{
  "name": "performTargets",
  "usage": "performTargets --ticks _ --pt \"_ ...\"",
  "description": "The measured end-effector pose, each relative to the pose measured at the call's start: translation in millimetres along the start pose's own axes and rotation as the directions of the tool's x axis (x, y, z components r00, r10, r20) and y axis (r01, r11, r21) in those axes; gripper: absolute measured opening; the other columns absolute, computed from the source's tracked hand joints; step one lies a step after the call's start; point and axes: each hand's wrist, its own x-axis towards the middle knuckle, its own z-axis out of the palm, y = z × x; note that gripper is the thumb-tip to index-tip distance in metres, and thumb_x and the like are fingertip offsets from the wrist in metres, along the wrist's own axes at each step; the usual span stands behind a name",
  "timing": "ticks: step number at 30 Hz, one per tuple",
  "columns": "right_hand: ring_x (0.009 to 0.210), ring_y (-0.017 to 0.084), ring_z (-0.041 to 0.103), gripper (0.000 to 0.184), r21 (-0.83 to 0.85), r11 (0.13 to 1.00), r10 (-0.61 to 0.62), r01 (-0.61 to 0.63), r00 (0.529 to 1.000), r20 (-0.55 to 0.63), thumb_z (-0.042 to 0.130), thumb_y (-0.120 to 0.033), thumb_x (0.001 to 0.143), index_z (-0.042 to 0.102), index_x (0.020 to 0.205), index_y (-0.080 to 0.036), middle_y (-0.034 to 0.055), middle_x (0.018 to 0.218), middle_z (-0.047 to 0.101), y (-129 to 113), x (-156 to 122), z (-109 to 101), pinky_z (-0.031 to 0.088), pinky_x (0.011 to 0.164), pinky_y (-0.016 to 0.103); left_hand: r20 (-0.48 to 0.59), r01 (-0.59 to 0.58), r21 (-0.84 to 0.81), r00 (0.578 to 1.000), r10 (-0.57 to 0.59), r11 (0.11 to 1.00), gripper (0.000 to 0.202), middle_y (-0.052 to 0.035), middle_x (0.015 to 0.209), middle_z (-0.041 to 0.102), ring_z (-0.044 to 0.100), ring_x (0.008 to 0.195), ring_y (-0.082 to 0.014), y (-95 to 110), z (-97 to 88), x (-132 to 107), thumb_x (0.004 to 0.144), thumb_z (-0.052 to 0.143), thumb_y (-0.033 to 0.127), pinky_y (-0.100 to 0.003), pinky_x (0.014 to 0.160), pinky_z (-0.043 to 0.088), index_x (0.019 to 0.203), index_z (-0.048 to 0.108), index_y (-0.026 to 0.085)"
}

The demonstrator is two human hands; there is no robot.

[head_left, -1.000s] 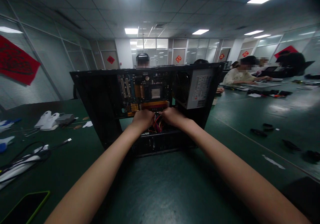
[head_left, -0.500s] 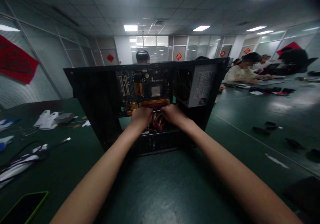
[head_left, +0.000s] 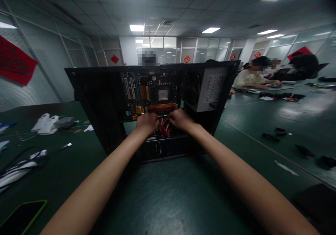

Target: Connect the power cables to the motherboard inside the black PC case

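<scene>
In front of me an open black computer case (head_left: 97,116) stands with its inside facing me. A motherboard (head_left: 143,88) with a bare square processor (head_left: 163,94) sits inside, and a power supply (head_left: 213,90) with a round fan is at its upper right. Both my left hand (head_left: 147,121) and my right hand (head_left: 181,119) reach in below the orange and red memory slots (head_left: 162,107). Their fingers are curled closed, and the fingertips are hidden. Between them hangs a bundle of coloured cables (head_left: 165,126), close against both hands.
On the green table (head_left: 170,193) a phone (head_left: 23,217) lies at near left, with black and white cables (head_left: 21,172) and a white plastic bag (head_left: 44,123) beyond. Small black parts (head_left: 304,150) lie at right. A person (head_left: 252,76) works farther right.
Both hands stay at the same spot inside the case, with only a slight shift. The whole view has turned a little, and the case has not visibly moved on the table.
</scene>
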Motion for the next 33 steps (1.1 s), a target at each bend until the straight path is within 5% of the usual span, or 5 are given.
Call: performTargets --ticks 18,29,33 --pt "0.092 0.028 0.072 0.029 -0.160 0.987 -0.017 0.024 0.999 0.045 0.049 -0.015 0.091 0.078 0.098 -0.013 0.0183 0.098 0.075 -7 -3 -7 0.047 0.071 0.029 0.001 0.002 -0.034 1.000 -0.002 0.999 0.035 -0.0135 0.101 0.075 0.070 0.098 -0.0344 -5 6.8 8 0.087 0.050 0.043 -0.044 0.081 0.055 0.100 0.078 0.025" --pt "0.095 0.022 0.070 0.031 -0.010 0.998 0.053 -0.054 0.993 -0.109 0.047 -0.024 0.096 0.075 0.106 -0.015 0.0127 0.103 0.076 -2 -11 -10 0.046 0.079 0.026 -0.083 -0.018 -0.006 0.996 0.018 1.000 0.036 -0.0106 0.098 0.075 0.071 0.093 -0.0316 -5 -6.8 -12 0.091 0.045 0.043 -0.039 0.075 0.053 0.100 0.076 0.027" --pt "0.095 0.020 0.070 0.032 0.016 1.000 0.029 -0.027 0.987 -0.160 0.044 -0.028 0.100 0.071 0.113 -0.018 0.0095 0.105 0.076 -2 -38 -19 0.044 0.080 0.025 -0.143 -0.109 -0.024 0.984 0.105 0.994 0.041 -0.0092 0.094 0.076 0.071 0.091 -0.0277 -7 -11.0 -23 0.096 0.040 0.046 -0.034 0.073 0.050 0.099 0.075 0.025"
